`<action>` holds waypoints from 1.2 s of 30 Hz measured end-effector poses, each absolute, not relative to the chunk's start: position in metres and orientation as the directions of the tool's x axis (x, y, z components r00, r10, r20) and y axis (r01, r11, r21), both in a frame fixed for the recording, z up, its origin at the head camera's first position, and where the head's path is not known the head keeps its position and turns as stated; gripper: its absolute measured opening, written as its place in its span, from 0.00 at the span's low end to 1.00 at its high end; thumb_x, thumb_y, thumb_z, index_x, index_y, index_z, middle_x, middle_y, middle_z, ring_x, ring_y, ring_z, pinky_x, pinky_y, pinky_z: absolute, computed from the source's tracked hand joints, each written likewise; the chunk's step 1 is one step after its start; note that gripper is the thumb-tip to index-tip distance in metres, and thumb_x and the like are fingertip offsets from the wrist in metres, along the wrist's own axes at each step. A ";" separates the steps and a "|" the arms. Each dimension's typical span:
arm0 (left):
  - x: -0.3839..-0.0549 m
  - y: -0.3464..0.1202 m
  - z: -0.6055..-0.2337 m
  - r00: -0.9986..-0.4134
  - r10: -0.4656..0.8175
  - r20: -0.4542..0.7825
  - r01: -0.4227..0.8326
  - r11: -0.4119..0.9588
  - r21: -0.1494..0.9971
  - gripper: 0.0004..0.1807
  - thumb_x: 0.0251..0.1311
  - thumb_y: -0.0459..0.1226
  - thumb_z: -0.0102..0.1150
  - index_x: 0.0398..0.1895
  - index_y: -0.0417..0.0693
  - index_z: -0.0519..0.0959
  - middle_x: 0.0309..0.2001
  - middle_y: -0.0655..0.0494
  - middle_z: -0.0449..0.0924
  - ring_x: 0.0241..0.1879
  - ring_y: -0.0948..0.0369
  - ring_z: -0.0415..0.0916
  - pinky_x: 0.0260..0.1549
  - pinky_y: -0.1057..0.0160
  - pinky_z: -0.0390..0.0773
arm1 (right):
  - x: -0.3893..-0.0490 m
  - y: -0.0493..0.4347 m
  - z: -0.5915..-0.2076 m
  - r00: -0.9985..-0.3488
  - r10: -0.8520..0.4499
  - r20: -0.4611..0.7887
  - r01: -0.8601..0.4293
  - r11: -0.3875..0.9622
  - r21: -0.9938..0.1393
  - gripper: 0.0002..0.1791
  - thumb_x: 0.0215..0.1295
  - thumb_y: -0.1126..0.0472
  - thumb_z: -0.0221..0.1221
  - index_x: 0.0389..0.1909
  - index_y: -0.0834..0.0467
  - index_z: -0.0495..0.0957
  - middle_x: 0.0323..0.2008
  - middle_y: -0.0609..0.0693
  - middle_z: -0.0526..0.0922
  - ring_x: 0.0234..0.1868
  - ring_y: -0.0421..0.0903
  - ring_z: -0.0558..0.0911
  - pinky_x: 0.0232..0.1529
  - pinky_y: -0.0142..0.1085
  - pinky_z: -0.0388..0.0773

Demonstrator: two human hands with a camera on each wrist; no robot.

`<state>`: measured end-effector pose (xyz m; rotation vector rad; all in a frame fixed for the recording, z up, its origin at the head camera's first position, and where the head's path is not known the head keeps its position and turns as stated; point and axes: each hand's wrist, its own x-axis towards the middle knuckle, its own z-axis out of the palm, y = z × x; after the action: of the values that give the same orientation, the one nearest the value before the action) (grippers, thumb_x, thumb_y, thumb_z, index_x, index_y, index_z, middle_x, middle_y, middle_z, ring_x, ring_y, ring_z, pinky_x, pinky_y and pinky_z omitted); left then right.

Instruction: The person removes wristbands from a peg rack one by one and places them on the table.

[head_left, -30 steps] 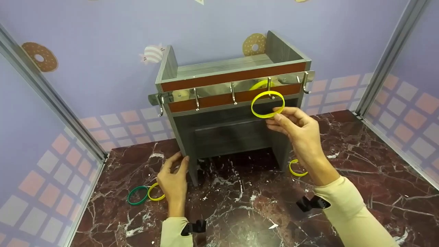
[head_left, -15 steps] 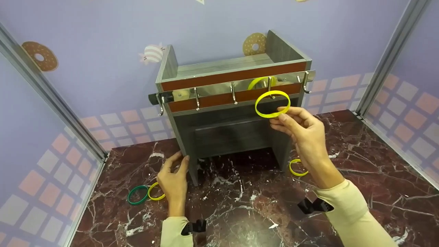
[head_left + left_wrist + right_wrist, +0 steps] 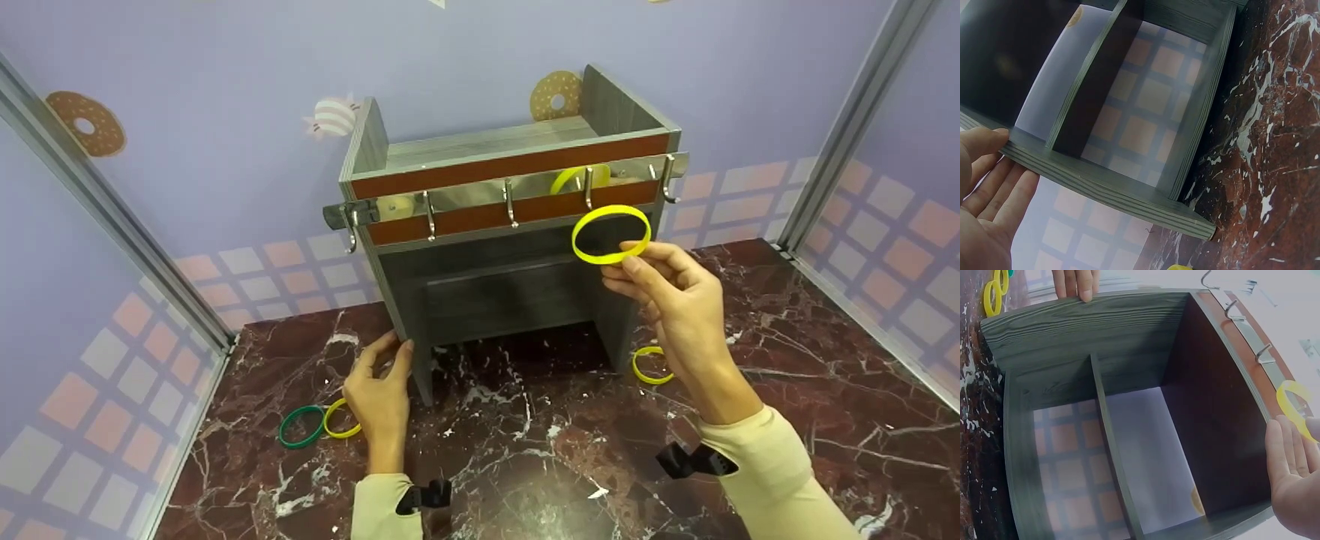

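Note:
My right hand [image 3: 686,304] pinches a yellow wristband [image 3: 611,210] low on its ring, between thumb and fingers. The band is held in the air in front of a grey wooden shelf unit [image 3: 510,304], just below and apart from a metal hook [image 3: 589,189] on its rail. My left hand [image 3: 381,394] grips the unit's left side panel [image 3: 1100,183], thumb on the inner side and fingers on the outer. In the right wrist view that hand's fingers [image 3: 1081,282] show over the panel's edge.
A green wristband [image 3: 300,446] and a yellow one [image 3: 343,436] lie left of my left hand. Another yellow wristband [image 3: 654,382] lies by the unit's right foot. The metal rail [image 3: 480,195] carries several hooks. Patterned walls [image 3: 465,67] enclose the marbled tabletop [image 3: 525,480].
My right hand has moved to the right and, lately, slightly down with the yellow wristband, away from the hook. My left hand stays on the side panel.

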<state>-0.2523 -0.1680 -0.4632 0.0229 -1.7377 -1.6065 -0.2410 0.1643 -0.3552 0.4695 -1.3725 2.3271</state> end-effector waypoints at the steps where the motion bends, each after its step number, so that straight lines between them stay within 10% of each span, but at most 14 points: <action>1: -0.252 -0.168 -0.463 -0.712 -0.488 0.505 0.465 0.212 0.860 0.11 0.63 0.27 0.75 0.47 0.34 0.89 0.42 0.40 0.89 0.39 0.65 0.88 0.37 0.68 0.89 | -0.241 0.165 -0.356 -0.866 0.168 0.472 -0.494 -0.438 -0.751 0.07 0.74 0.76 0.62 0.49 0.73 0.82 0.44 0.64 0.87 0.40 0.53 0.91 0.50 0.46 0.89; 36: -0.252 -0.168 -0.463 -0.707 -0.487 0.513 0.472 0.216 0.855 0.11 0.63 0.27 0.75 0.48 0.34 0.89 0.42 0.40 0.89 0.41 0.53 0.89 0.37 0.68 0.89 | -0.247 0.214 -0.417 -0.904 0.294 0.312 -0.419 -0.453 -0.787 0.09 0.76 0.72 0.62 0.51 0.74 0.80 0.42 0.63 0.89 0.40 0.53 0.91 0.48 0.44 0.89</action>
<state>-0.2519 -0.1676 -0.4632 0.0136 -1.7322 -1.5971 -0.2472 0.2137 -0.4174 0.1808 -1.3327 2.3631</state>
